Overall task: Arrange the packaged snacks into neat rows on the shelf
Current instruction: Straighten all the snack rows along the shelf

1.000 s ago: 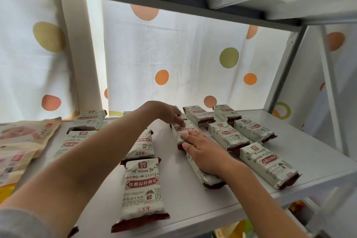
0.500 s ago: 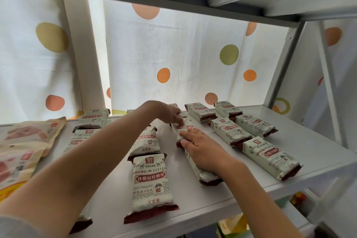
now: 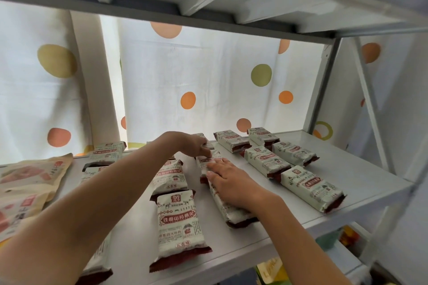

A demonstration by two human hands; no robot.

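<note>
**Both hands on the middle row of snack packs**

The white shelf (image 3: 361, 169) carried pale green snack packs with dark red ends, lying flat in rough rows running from its front edge to the back. The right hand (image 3: 231, 184) lay palm-down with straight fingers on the middle row, pressing the front pack (image 3: 234, 214) and reaching onto the second pack (image 3: 205, 164) just behind it; it clasped nothing. The left hand (image 3: 193, 146) reached further back along the same row, its fingers curled down onto the far end of that second pack, beside the rearmost pack (image 3: 207, 142). Whether it truly pinched the wrapper could not be told, since the fingertips were hidden.

Left of the middle row, the large front pack (image 3: 179, 227) lay straight near the shelf's front edge, with another pack (image 3: 171, 176) just behind it, partly crossed by the left forearm. Right of the middle row, five packs sat in two slanted lines, the nearest (image 3: 312, 188) close to the front edge and tilted, the back two (image 3: 231, 141) (image 3: 262, 135) near the rear of the shelf. Further left, more packs (image 3: 107, 152) lay toward the back, and beige pouches (image 3: 30, 176) rested at the shelf's far left end. A spotted white curtain (image 3: 208, 81) hung behind the shelf.
</note>
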